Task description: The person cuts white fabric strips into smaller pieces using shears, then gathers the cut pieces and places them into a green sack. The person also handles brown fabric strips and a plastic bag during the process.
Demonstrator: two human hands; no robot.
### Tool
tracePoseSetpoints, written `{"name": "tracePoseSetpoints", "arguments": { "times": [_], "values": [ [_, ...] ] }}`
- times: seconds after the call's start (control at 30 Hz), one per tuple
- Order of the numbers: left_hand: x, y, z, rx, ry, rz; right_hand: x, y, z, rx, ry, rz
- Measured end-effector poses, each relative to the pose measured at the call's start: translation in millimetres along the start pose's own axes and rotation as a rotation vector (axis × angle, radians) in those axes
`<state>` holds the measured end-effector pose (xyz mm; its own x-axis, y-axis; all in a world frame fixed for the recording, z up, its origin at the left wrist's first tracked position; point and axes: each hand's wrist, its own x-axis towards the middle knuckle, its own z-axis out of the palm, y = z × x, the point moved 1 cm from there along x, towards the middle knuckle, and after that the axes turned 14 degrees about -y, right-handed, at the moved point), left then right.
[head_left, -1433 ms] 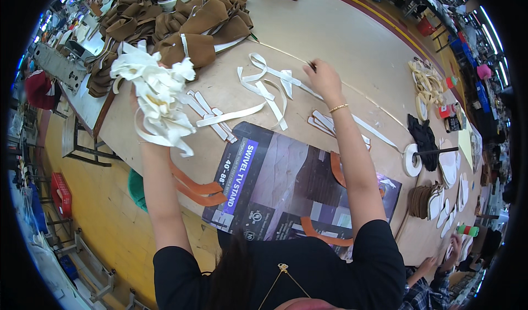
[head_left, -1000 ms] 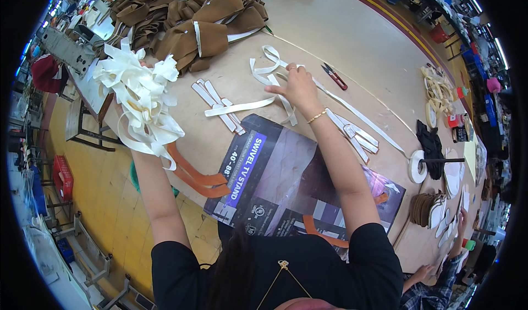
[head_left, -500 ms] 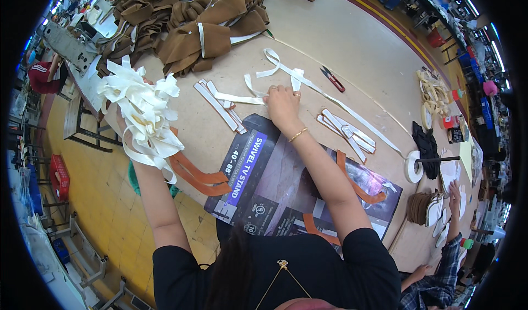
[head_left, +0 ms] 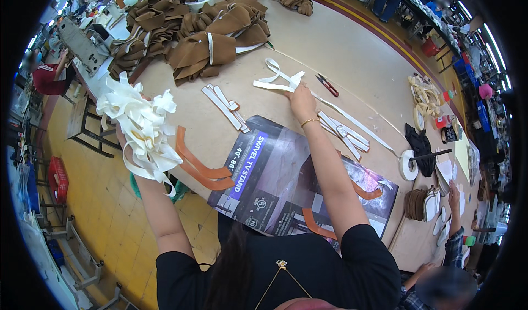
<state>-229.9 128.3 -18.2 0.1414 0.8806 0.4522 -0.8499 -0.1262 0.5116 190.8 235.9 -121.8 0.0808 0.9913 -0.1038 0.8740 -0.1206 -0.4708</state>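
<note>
My left hand [head_left: 121,136] is raised at the left and closed round a thick bunch of white fabric strips [head_left: 144,125], which hide most of its fingers. Over the middle of the table, my right hand [head_left: 302,104] pinches a length of white tape [head_left: 278,84] whose loose end curls beyond the fingertips. From there the tape runs right to a white tape roll [head_left: 407,165] on a dark rod. White-and-brown strips lie in one small pile [head_left: 226,109] left of my right hand and another pile [head_left: 344,134] to its right. Red-handled thread snips [head_left: 328,85] lie just beyond.
Brown fabric pieces [head_left: 203,51] are heaped at the far left. A printed cardboard sheet [head_left: 275,178] covers the near edge, with orange curved strips [head_left: 201,169] by it. At the right are black cloth [head_left: 421,145], stacked brown-and-white pieces [head_left: 422,204] and a co-worker's hand [head_left: 454,197].
My right hand has moved right, away from the left strip pile, carrying the tape end. My left hand still holds the bunch of white strips, nearly in place.
</note>
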Motion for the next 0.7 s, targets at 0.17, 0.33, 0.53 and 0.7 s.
{"name": "tracePoseSetpoints", "arguments": {
  "times": [0.17, 0.33, 0.53, 0.7],
  "values": [
    [-23, 30, -14, -0.213, -0.102, -0.059, 18, 4, -32, -0.043, -0.228, -0.144],
    [-40, 38, 5, -0.203, -0.131, -0.051, 13, -27, -132, 0.31, -0.558, -0.176],
    [-39, 49, -47, -1.084, 0.306, 0.148, 37, -49, -196, 0.05, -0.616, -0.176],
    [-24, 67, -61, -0.577, 0.207, -0.052, 44, -93, -219, 0.314, -0.446, -0.266]
  ]
}}
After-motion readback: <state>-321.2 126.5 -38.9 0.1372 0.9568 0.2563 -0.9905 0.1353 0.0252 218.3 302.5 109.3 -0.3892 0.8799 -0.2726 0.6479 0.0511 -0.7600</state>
